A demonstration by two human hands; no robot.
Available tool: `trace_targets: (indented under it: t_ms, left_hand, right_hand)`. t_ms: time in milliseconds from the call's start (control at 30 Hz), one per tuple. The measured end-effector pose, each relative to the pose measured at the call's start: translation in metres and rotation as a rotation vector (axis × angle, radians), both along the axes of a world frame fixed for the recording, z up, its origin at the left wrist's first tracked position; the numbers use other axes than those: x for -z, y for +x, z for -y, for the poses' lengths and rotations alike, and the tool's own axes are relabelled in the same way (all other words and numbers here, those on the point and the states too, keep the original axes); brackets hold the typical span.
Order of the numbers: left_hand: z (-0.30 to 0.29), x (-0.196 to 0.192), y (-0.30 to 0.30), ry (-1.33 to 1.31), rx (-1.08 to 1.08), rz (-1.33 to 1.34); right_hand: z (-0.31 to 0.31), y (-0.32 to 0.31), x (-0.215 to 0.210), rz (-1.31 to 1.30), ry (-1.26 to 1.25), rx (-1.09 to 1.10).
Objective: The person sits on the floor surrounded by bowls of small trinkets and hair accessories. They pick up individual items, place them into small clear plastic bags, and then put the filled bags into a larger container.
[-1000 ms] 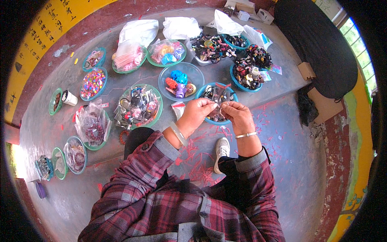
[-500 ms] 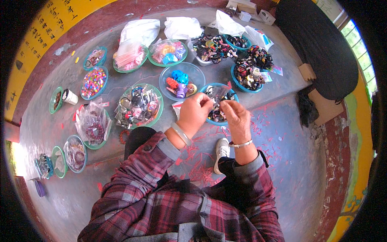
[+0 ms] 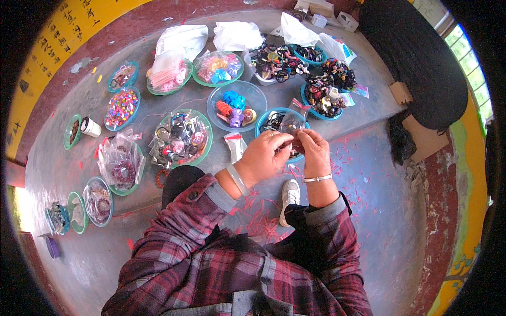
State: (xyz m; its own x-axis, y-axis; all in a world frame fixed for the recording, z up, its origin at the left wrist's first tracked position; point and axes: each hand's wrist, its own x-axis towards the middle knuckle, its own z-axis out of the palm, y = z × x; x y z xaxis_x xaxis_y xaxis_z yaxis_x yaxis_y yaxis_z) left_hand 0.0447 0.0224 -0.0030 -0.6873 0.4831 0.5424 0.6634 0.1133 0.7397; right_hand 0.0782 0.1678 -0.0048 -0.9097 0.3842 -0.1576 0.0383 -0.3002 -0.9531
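My left hand (image 3: 265, 158) and my right hand (image 3: 315, 154) meet fingertip to fingertip above the near rim of a blue bowl (image 3: 258, 122). Both are closed, pinching what looks like a small clear plastic bag (image 3: 291, 122) that stretches away from the fingers over the bowl. Its contents cannot be made out. Dark hair ties (image 3: 273, 121) show in the bowl, partly covered by my hands. Just left of the bowl lies a clear zip bag (image 3: 235, 147) with a red strip. Another red-edged bag (image 3: 300, 107) sits at the bowl's far right.
Behind stands a clear bowl (image 3: 216, 116) with coloured hair claws. To the left are a green bowl (image 3: 209, 142) of packed accessories and a bowl of colourful small pieces (image 3: 122, 107). Dark hair ties (image 3: 276, 62) fill bowls farther back. Red scraps (image 3: 263, 218) litter the floor by my shoe (image 3: 290, 195).
My hands have come closer together, the right one turning inward. A clear bag now shows between them. The left hand moved slightly nearer and right, uncovering the zip bag beside the bowl.
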Motion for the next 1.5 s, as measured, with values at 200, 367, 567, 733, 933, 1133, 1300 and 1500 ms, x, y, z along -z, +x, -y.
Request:
trace_targets:
  t_ms: [200, 367, 567, 733, 933, 1133, 1300, 1500]
  left_hand:
    - [0.007, -0.003, -0.022, 0.356, -0.002, 0.519]
    - [0.013, -0.003, -0.021, 0.453, 0.231, 1.188]
    - [0.01, 0.005, -0.022, 0.487, 0.177, 1.072]
    - [0.01, 0.012, -0.023, 0.475, 0.139, 0.987]
    - [0.013, 0.0, -0.021, 0.456, 0.185, 1.096]
    - [0.015, 0.001, -0.024, 0.401, 0.138, 0.976]
    - [0.015, 0.004, -0.022, 0.155, 0.1, 0.714]
    - [0.013, -0.001, -0.015, -0.044, 0.011, 0.421]
  right_hand:
    - [-0.006, 0.002, -0.008, -0.05, 0.058, -0.082]
    - [-0.006, 0.002, -0.008, -0.011, -0.003, -0.224]
    - [-0.006, 0.002, -0.008, 0.095, 0.044, -0.307]
    - [-0.002, 0.002, -0.007, 0.116, 0.064, -0.319]
    - [-0.005, 0.001, -0.002, 0.077, 0.159, -0.313]
    - [-0.005, 0.007, -0.023, -0.115, 0.52, -0.035]
    - [0.002, 0.012, -0.041, -0.412, 0.865, 0.035]
    - [0.01, 0.015, -0.045, -0.283, 1.02, -0.091]
